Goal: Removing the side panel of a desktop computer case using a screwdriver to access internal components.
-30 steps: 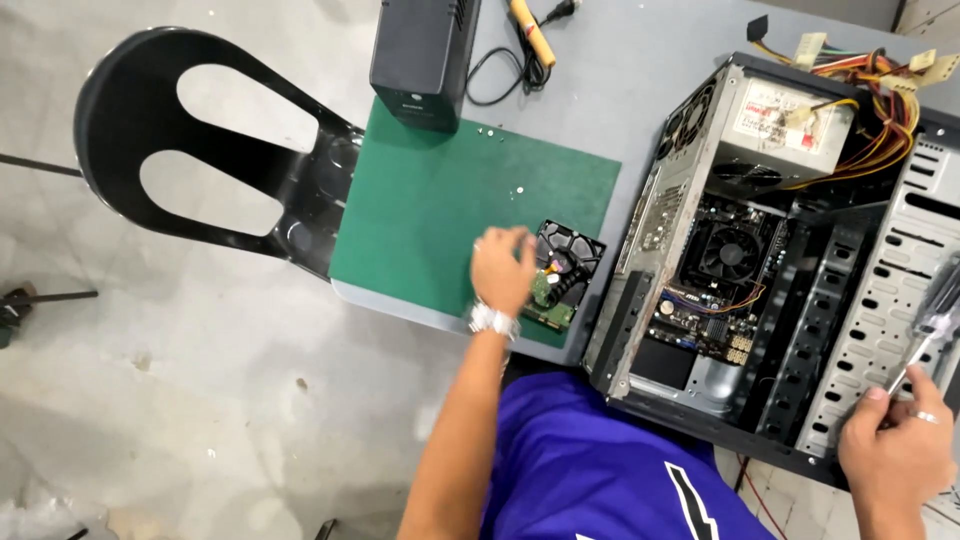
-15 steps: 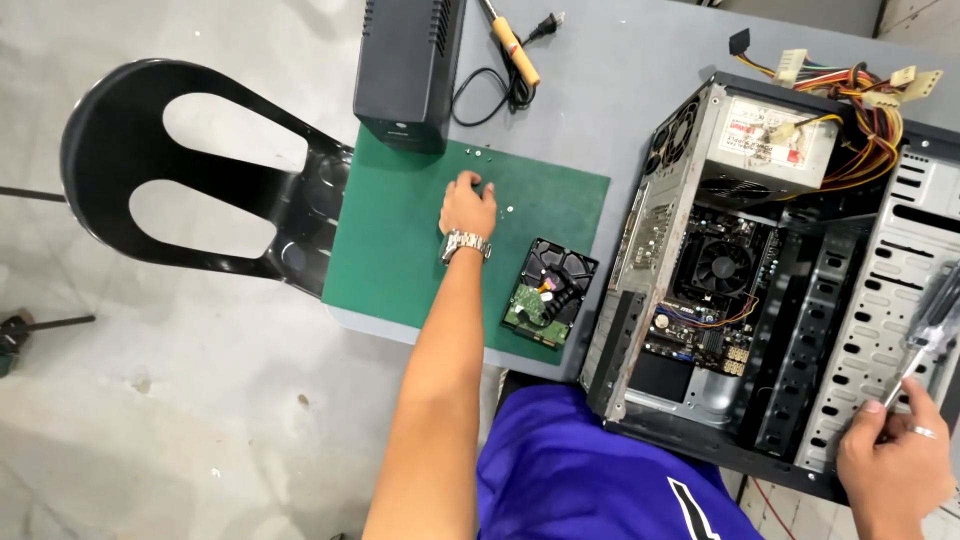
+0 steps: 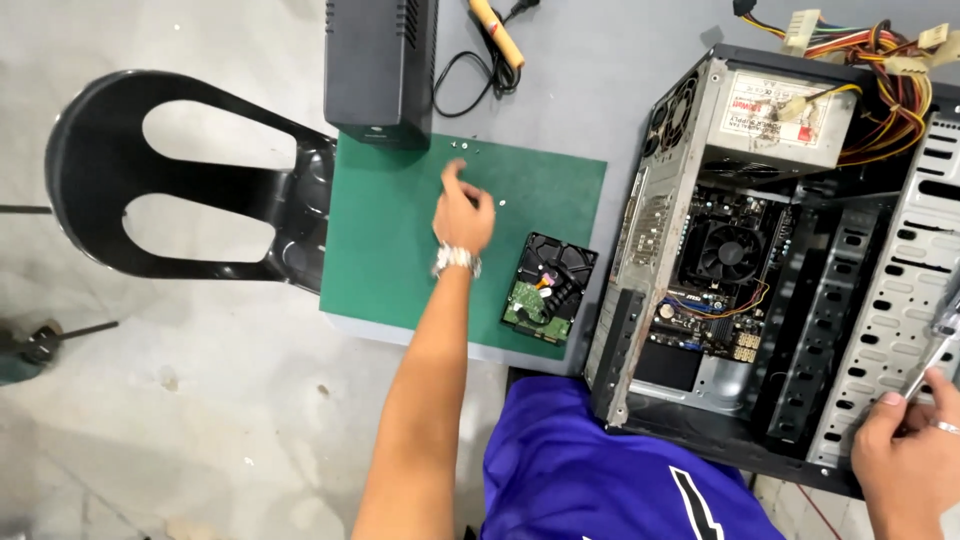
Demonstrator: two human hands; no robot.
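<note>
Left hand (image 3: 463, 215) over the green mat (image 3: 400, 260), right hand (image 3: 905, 455) on a screwdriver (image 3: 938, 345) by the open case (image 3: 770, 270).

Head view: the left hand has moved off the hard drive (image 3: 549, 288) toward 12 o'clock and now hovers over the mat near the screws (image 3: 465, 146), fingers loosely curled together; I cannot tell whether it holds one. The drive lies alone, circuit side up, at about 4 o'clock from that hand, so I judge the drive set down and the work turned to the loose screws. The right hand, at the 5 o'clock corner, stays closed on the screwdriver beside the case. Counted: one drive, one case, one black box (image 3: 380, 65) at 12 o'clock, one chair (image 3: 180, 180) at 9 o'clock, about four small screws, one soldering iron (image 3: 497, 30) on the grey surface (image 3: 600, 90).
</note>
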